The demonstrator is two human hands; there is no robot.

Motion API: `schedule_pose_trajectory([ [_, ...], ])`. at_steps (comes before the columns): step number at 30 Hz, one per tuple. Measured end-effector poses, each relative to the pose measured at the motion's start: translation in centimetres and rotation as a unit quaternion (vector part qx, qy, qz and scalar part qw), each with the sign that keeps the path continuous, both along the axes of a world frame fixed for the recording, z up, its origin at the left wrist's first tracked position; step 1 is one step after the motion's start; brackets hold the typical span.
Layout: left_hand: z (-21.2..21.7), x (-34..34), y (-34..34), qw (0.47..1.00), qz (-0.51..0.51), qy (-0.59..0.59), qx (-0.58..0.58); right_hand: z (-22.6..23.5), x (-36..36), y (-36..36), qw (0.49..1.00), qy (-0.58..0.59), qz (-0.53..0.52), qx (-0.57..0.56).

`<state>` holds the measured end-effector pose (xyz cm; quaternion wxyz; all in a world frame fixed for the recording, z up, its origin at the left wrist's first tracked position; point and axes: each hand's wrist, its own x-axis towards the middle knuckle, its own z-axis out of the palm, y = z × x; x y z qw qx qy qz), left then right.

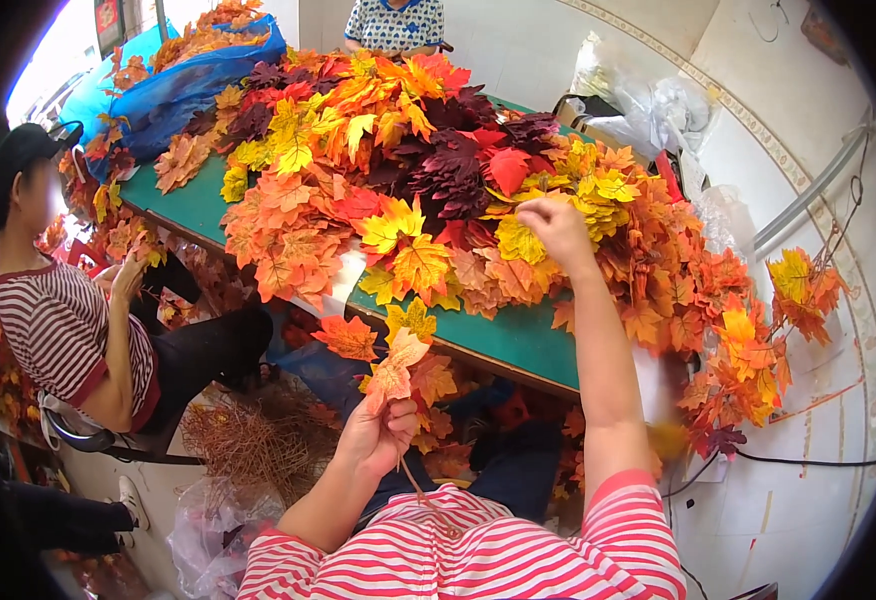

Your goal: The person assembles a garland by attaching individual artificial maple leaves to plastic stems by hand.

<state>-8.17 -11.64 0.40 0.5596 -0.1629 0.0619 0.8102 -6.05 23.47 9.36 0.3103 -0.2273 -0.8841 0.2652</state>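
Observation:
My left hand (378, 435) is closed around the stem of an artificial maple leaf branch (398, 370), low in front of the table. Orange, peach and yellow leaves fan out from the branch's top, and its thin brown stem (423, 490) trails down toward my striped shirt. Over the right part of the leaf heap, my right hand (558, 230) has its fingers pinched together. Yellow artificial leaves (520, 243) lie just beneath it. Whatever the right fingertips hold, if anything, cannot be made out.
Heaped artificial leaves (358, 120) cover much of the green table (498, 345). At the left sits a person (68, 310) handling leaves; another person (393, 28) is at the far side. Brown stems (258, 435) and a clear plastic bag (208, 530) lie on the floor.

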Motion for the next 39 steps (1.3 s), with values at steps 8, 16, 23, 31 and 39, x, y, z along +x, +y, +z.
schedule_pose_trajectory([
  [8,0.7,0.7,0.5,1.0,-0.012,0.01,0.006,-7.1,-3.7,-3.4,0.905,-0.251,0.034,0.343],
  [16,0.9,0.6,0.4,1.0,-0.016,-0.021,0.002,-4.5,-2.9,-1.9,0.99,-0.059,0.055,0.112],
  [23,0.7,0.7,1.2,0.994,-0.054,-0.055,0.076,-2.9,-0.3,-0.8,0.907,0.173,0.107,-0.369],
  [31,2.6,0.2,3.3,0.996,-0.058,-0.024,0.067,-0.6,7.9,-4.2,0.897,0.172,0.116,-0.39],
  [39,3.5,0.8,7.2,0.994,-0.085,-0.046,0.056,-2.4,16.1,-10.9,0.996,0.042,0.079,-0.014],
])
